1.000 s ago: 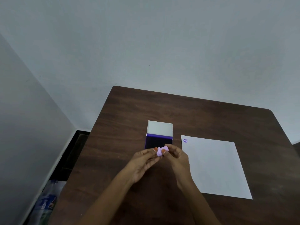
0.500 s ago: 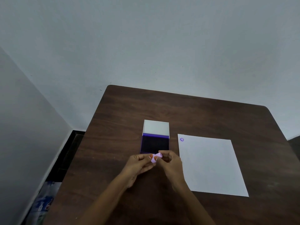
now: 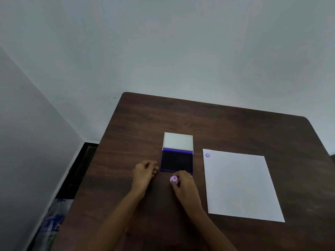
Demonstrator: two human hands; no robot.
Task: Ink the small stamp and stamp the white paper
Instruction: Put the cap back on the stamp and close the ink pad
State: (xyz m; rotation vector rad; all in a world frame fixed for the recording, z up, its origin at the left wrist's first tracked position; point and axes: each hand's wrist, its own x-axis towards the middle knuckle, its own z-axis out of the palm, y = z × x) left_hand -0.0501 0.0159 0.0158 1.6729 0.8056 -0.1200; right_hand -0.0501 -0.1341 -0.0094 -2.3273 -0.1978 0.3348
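Small lilac round plastic stamp is pinched in right hand fingertips, just short of open purple ink pad lying directly ahead; left hand, loosely curled and empty, is parked beside pad's left edge.

Looks like a plain room in a home or small office: bare pale walls meeting in a corner, a dark wood-grain tabletop pushed close to them, dark floor in the gap, a plastic-wrapped bundle lying down there.
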